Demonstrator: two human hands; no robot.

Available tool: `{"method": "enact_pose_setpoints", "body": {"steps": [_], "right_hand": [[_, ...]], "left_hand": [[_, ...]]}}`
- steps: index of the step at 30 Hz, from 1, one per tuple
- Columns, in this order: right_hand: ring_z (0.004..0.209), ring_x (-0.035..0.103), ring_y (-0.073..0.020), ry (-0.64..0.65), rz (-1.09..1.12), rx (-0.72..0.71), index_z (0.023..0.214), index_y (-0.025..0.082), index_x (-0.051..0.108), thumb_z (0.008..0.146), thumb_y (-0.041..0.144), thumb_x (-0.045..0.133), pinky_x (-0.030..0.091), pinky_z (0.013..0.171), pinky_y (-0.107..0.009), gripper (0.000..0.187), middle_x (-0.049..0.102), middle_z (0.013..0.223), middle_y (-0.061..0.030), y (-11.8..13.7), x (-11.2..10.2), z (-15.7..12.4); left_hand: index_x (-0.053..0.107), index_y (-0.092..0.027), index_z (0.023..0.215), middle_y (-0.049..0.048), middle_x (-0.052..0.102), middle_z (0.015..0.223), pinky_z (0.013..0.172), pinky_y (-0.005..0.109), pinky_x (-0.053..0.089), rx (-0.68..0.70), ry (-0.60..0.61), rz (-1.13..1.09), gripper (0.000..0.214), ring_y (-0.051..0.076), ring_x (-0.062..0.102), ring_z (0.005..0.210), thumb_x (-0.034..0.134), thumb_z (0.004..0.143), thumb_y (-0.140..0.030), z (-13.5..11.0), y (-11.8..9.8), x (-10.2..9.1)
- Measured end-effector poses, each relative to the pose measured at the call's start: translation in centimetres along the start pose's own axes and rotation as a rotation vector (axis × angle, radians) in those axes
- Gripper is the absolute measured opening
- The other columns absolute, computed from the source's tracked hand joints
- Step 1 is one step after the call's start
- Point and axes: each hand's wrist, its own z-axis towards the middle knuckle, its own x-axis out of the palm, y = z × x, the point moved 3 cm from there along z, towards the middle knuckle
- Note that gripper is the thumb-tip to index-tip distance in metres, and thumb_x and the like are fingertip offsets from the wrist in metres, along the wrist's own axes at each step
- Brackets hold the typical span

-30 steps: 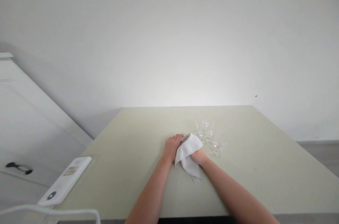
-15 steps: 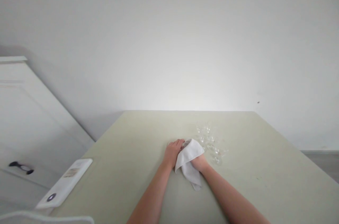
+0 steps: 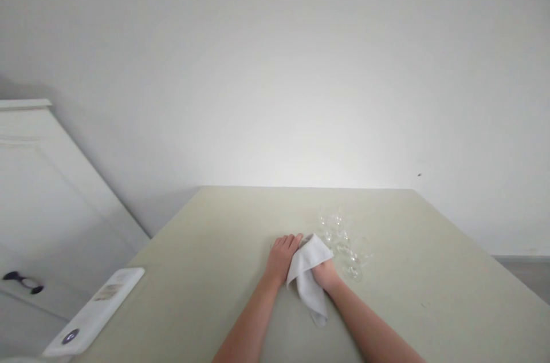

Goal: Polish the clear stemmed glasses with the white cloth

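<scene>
My left hand (image 3: 282,257) is curled over something small on the pale green table (image 3: 215,271); a bit of clear glass seems to show at its fingertips, though I cannot be sure. My right hand (image 3: 325,273) is wrapped in a white cloth (image 3: 309,271) and presses it against the same spot, touching the left hand. A loose end of the cloth hangs down toward me. Several clear stemmed glasses (image 3: 344,240) stand in a cluster just right of and behind my hands.
A white flat device (image 3: 94,311) with a dark round button lies at the table's left edge. A white cabinet (image 3: 38,220) with a dark handle (image 3: 21,281) stands to the left. A plain white wall rises behind the table.
The camera has tilted up a little, so table and hands sit lower in the picture. The hands keep the cloth together at the same spot; the left fingers shifted slightly.
</scene>
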Motion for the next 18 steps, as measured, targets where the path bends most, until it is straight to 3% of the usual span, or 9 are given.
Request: {"method": "enact_pose_setpoints", "body": {"steps": [8, 13, 18], "right_hand": [[0.116, 0.063, -0.0342, -0.047, -0.013, -0.042, 0.115, 0.029, 0.069, 0.088, 0.053, 0.05, 0.047, 0.102, -0.051, 0.041, 0.073, 0.106, -0.0147, -1.1, 0.3, -0.2], [0.116, 0.062, -0.0363, -0.065, -0.039, -0.056, 0.121, 0.026, 0.067, 0.088, 0.061, 0.048, 0.047, 0.1, -0.058, 0.051, 0.07, 0.112, -0.019, -1.5, 0.5, -0.2], [0.12, 0.06, -0.0319, 0.027, -0.089, -0.044, 0.117, 0.032, 0.067, 0.086, 0.051, 0.053, 0.048, 0.106, -0.046, 0.039, 0.068, 0.124, -0.0084, -1.5, 0.3, -0.4]], "left_hand": [[0.05, -0.028, 0.128, 0.0031, 0.062, 0.118, 0.085, 0.027, 0.047, -0.112, 0.164, -0.077, 0.035, 0.016, 0.064, 0.098, 0.045, 0.094, -0.017, -0.2, -0.1, -0.1], [0.05, -0.029, 0.126, 0.0027, 0.063, 0.116, 0.083, 0.026, 0.046, -0.129, 0.169, -0.085, 0.034, 0.016, 0.065, 0.095, 0.046, 0.094, -0.018, -0.2, -0.2, -0.5], [0.052, -0.026, 0.123, 0.0037, 0.064, 0.112, 0.084, 0.03, 0.045, -0.1, 0.114, -0.023, 0.03, 0.018, 0.063, 0.094, 0.046, 0.094, -0.018, -0.3, -0.1, -0.6]]}}
